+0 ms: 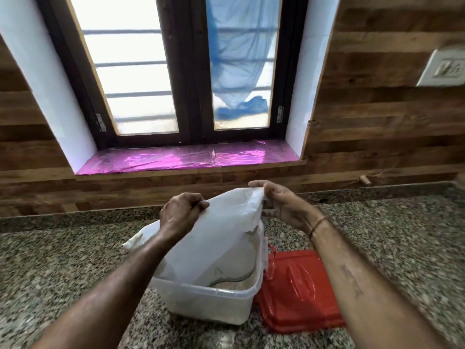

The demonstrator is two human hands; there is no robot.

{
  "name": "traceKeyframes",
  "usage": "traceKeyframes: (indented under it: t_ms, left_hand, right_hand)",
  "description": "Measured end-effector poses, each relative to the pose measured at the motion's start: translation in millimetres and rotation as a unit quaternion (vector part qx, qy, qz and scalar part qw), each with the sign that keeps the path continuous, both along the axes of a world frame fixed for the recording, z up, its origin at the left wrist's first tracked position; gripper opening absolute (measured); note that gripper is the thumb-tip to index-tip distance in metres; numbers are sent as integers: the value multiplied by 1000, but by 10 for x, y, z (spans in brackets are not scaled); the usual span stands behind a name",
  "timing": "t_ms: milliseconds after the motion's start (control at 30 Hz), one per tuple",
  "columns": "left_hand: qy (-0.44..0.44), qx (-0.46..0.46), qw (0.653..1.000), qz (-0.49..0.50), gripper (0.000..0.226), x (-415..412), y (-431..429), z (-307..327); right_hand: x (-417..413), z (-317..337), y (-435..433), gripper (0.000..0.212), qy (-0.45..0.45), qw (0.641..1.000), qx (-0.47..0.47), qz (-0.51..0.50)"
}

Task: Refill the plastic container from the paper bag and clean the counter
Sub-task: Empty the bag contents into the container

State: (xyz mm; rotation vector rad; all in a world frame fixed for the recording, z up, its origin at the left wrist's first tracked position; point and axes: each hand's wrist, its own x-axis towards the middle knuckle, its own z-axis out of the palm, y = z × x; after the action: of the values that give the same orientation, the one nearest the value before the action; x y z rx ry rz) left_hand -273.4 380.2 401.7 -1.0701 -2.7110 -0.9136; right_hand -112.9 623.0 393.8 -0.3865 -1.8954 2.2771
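Note:
A white paper bag (214, 230) is held upside-down and tilted over the open translucent plastic container (208, 298) on the granite counter (63, 260). Its lower end reaches into the container. My left hand (180, 212) grips the bag's upper left edge. My right hand (279, 202) pinches its top right corner. A glass (231, 279) lies inside the container, partly hidden by the bag. The container's red lid (297, 290) lies flat on the counter, touching its right side.
A wood-panelled wall rises behind the counter, with a window and a sill covered in pink film (188, 158). A white switch plate (445, 68) is on the wall at the upper right. A small cork-like piece (364, 179) sits at the counter's back edge.

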Motion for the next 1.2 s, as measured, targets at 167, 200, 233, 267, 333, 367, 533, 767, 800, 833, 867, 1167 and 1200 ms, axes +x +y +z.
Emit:
traceKeyframes:
  t_ms: [167,200,233,267,333,367,533,767,800,833,867,1167,1200]
  left_hand:
    - [-83,-8,996,-14,30,-182,-12,39]
    - [-90,-7,996,-17,31,-208,-15,30]
    - [-95,-3,995,-19,32,-229,-24,22]
    - [-100,6,995,-23,32,-253,-34,8]
    - [-106,25,994,-30,34,-282,-59,-10]
    - [-107,32,993,-28,35,-298,-75,-11]
    - [-79,6,996,31,31,-295,-149,61]
    - [-40,25,991,-127,46,-7,293,364]
    - [-67,31,986,-151,48,48,395,422]
    - [-96,40,980,-172,46,99,491,469]
    - [-119,47,974,-186,41,134,578,498]
    - [-132,155,974,-100,21,230,842,425]
    - [-142,177,970,-83,17,247,851,398]
  right_hand:
    - [35,-281,-146,72,26,998,-8,50]
    - [-2,-273,-205,77,31,999,-6,29]
    - [-45,-264,-254,78,38,999,-2,2]
    - [-78,-260,-292,77,44,999,8,-26]
    - [-107,-243,-355,58,51,995,38,-79]
    - [-112,-236,-379,40,52,992,48,-102]
    - [-183,-303,-454,28,63,978,89,-179]
    - [-226,-233,-553,27,93,980,102,-143]
    - [-234,-226,-562,27,93,981,102,-137]
    - [-234,-216,-568,26,94,981,105,-130]
    - [-233,-206,-573,25,93,981,110,-129]
    - [-47,-425,-582,26,92,958,166,-214]
    - [-45,-464,-602,28,80,949,198,-233]
